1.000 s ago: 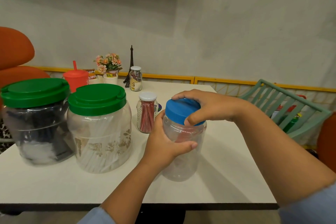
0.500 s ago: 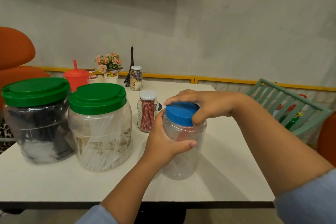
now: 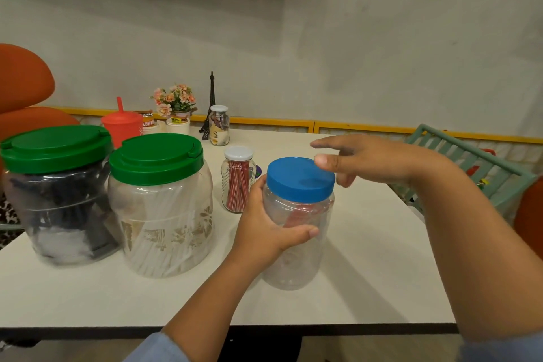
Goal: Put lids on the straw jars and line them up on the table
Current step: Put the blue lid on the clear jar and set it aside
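Lifted clear of the blue lid (image 3: 300, 179), the right hand (image 3: 371, 162) now floats just beside and above its far edge with fingers (image 3: 326, 144) spread loose and gripping nothing, where half a second ago it was clamped over the lid and twisting. That release suggests the lid is seated, though how tight the thread sits cannot be judged from here. The left hand (image 3: 269, 226) still wraps the clear jar (image 3: 296, 244) around its upper body, thumb across the front and fingers pressed around the back, holding it upright on the counter (image 3: 367, 273) near the front edge. To its left stand two large jars with green lids (image 3: 155, 157), one holding pale straws (image 3: 164, 232) and one with dark contents (image 3: 57, 209), already closed and side by side. A small glass jar of red straws (image 3: 238, 182) with a white cap stands just behind the held jar. With this lid on, what seems left is sliding the blue-lidded jar into line with the green-lidded pair; it stands a little apart from them.
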### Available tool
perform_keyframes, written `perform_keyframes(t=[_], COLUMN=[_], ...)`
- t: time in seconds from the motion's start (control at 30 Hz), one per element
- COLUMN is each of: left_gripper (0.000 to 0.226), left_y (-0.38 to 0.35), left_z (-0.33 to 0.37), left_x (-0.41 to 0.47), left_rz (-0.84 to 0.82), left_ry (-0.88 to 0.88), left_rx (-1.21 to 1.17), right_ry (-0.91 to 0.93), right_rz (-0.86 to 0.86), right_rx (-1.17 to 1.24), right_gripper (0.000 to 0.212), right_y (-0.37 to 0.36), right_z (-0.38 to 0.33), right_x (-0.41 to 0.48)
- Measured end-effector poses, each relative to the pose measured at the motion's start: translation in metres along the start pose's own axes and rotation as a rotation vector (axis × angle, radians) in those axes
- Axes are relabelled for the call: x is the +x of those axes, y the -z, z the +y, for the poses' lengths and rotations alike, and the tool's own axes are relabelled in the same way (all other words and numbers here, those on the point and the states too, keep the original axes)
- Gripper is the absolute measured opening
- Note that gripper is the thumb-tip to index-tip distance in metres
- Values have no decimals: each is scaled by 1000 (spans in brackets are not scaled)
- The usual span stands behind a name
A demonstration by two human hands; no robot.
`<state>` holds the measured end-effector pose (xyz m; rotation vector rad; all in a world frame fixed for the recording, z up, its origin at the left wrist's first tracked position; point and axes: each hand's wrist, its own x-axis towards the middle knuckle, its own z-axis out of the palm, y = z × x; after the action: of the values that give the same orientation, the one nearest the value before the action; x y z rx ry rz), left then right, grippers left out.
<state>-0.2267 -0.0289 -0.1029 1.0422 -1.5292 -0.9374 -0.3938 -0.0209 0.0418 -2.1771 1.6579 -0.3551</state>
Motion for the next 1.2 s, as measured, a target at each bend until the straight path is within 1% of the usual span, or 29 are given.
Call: perform_keyframes(t=[0.1,0.17,0.23,0.33,0.4,0.57,0.67,0.73,0.8,0.87,0.97,1.03,1.1,1.2], left_gripper=[116,114,114,115,114,115,111,111,113,114,113,112,112,112], left_y=[-1,-1,-1,-1,-2,-1,-1,-2,-2,-2,-1,-1,-1,-1], left_z=[1,1,1,0,0,1,2,2,2,2,1,1,1,1], left_x=[0,0,0,0,0,0,0,0,0,0,0,0,0,0], left_rz=[-1,-1,8,17,20,13,3,0,0,7,16,12,10,6], left_ry=[16,13,4,-9,-15,-2,12,11,3,-7,-22,-27,-28,-20], left_rx=[11,8,4,-1,-6,6,8,4,9,8,-2,-3,-1,1], right_ry=[3,53,110,143,144,74,34,37,62,95,122,128,116,80], right_rz=[124,206,201,71,32,178,287,329,355,324,177,121,131,206], right_rx=[51,135,208,244,210,142,182,189,175,183,200,179,168,135], right_gripper=[61,49,45,49,50,51,43,38,37,37,40,44,46,46], right_y=[-5,-11,-18,-27,-30,-20,-13,-15,-20,-25,-33,-36,-36,-29], right_z=[1,-3,-10,-19,-19,-8,0,3,4,3,0,-2,-1,4], right_x=[-1,3,8,12,13,8,3,5,9,12,13,13,12,7])
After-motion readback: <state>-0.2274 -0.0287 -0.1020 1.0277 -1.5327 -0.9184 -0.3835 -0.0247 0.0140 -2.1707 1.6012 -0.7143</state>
